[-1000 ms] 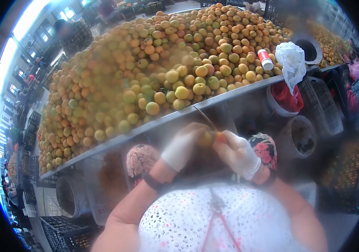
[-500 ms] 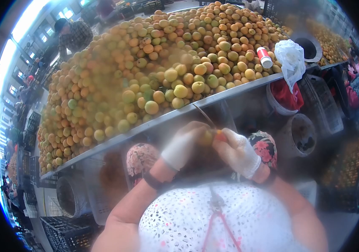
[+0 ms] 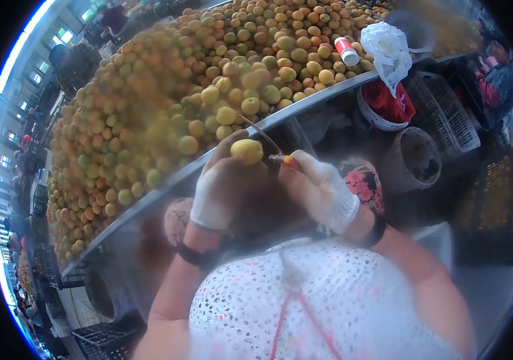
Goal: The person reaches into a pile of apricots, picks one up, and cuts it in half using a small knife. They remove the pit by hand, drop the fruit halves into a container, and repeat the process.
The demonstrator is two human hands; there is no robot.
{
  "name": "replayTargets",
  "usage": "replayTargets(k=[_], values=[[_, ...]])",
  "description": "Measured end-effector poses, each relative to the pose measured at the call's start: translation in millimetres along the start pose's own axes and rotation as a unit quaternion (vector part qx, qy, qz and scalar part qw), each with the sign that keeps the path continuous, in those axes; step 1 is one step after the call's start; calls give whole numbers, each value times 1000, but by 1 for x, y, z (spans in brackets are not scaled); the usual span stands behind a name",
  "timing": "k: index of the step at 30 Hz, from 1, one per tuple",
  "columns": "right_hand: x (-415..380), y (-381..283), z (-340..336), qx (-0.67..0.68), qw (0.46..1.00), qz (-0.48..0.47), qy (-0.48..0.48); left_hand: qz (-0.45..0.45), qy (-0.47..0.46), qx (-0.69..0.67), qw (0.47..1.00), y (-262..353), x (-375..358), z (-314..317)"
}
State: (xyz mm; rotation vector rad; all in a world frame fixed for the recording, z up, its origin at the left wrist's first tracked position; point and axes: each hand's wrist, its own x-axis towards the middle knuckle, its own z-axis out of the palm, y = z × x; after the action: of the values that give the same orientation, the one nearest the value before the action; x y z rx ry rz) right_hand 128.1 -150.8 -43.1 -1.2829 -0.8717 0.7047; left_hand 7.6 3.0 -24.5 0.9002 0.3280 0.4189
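Observation:
In my gloved left hand [image 3: 215, 187] sits a yellow-green apricot [image 3: 247, 152], held by closed fingers just in front of the table's metal edge. A knife [image 3: 262, 133] with a thin, slightly curved blade and an orange-red handle is gripped in my gloved right hand [image 3: 321, 187]. Its blade points up and left, past the apricot's right side; a small gap seems to separate the fruit from the handle. Right behind both hands rises a large heap of apricots [image 3: 298, 54] on the table. Haze on the lens blurs the left part of the heap.
A metal table edge [image 3: 304, 108] runs diagonally ahead. On it hangs a white plastic bag [image 3: 386, 51], beside a red-and-white bottle [image 3: 346, 51]. Below stand a bucket with red cloth [image 3: 388, 102], a dirty bucket [image 3: 415, 159] and crates [image 3: 448, 111]. Other people work around.
My hands have moved apart and the left hand has risen toward the table edge, bringing the apricot into plain sight. The knife stays in my right hand. The whole view has shifted slightly.

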Motion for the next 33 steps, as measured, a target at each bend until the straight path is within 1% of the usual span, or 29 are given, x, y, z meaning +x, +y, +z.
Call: replayTargets(k=[1, 3, 7, 9, 10, 11, 12, 13, 15, 16, 18, 19, 21, 22, 24, 26, 28, 30, 32, 33], values=[[-2, -6, 0, 1, 1000, -1, -1, 1, 0, 1, 1000, 2, -2, 1], [-5, -22, 0, -170, 984, -50, -22, 50, -19, 124, 991, 4, -5, 4], [-7, -21, 5, -171, 982, -74, -26, 47, -35, 91, 994, 13, -10, 8], [-6, -10, 10, 2, 996, -92, -8, 53, -37, 34, 997, 12, -9, 7], [-5, -12, 12, 2, 995, -94, -8, 54, -38, 35, 997, 13, -11, 10], [-5, -13, 14, 94, 995, -8, 11, 55, -39, 1, 998, 15, -14, 16], [-4, -15, 15, 185, 979, 78, 30, 55, -40, -31, 997, 17, -15, 19], [-4, -8, 15, 185, 979, 77, 30, 56, -41, -30, 997, 17, -16, 20], [-3, 5, 13, 81, 997, 0, -18, 61, -77, -75, 992, 19, -17, 21], [-3, 3, 11, 81, 997, -2, -17, 61, -79, -74, 992, 20, -18, 22], [-6, -11, 7, -41, 998, -37, -32, 63, -104, -147, 982, 21, -19, 25], [-7, -20, 7, -41, 998, -39, -31, 63, -106, -145, 982, 22, -18, 28], [-10, -35, 8, -150, 984, -89, -25, 57, -47, -19, 997, 19, -18, 37], [-10, -35, 10, -151, 984, -90, -25, 58, -48, -19, 997, 16, -19, 39], [-11, -34, 14, -169, 977, -133, -6, 80, -51, 32, 995, 13, -21, 41], [-15, -40, 13, -196, 973, -122, -3, 97, -51, 48, 993, 15, -24, 42], [-16, -43, 14, -222, 969, -108, -1, 133, -52, 63, 988, 15, -25, 43], [-16, -42, 18, -192, 976, -102, 6, 136, -51, 44, 988, 12, -26, 44], [-16, -45, 19, -192, 977, -94, 2, 139, -54, 27, 988, 12, -22, 44], [-18, -46, 20, -192, 978, -82, -3, 139, -60, -15, 988, 11, -20, 43]])
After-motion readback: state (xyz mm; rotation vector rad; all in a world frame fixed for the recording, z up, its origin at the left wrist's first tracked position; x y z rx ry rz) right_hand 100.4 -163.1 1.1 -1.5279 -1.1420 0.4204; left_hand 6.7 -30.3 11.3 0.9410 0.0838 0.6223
